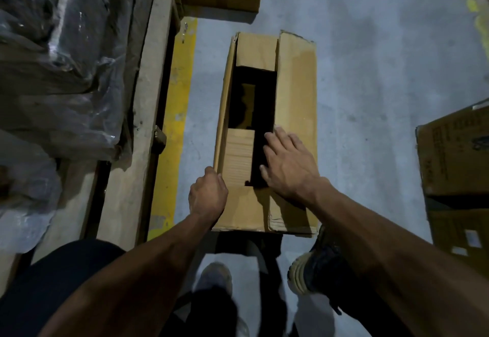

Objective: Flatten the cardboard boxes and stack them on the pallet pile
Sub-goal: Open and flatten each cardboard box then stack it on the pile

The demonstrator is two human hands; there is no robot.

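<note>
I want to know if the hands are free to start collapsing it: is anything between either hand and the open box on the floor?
Nothing visible. The left hand already grips the box's near left edge, and the right hand lies spread on its right top flap beside the opening.

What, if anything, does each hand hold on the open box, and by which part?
The left hand grips the box by the near end of its left wall. The right hand holds nothing; its straight fingers rest on the right top flap's inner edge.
</note>
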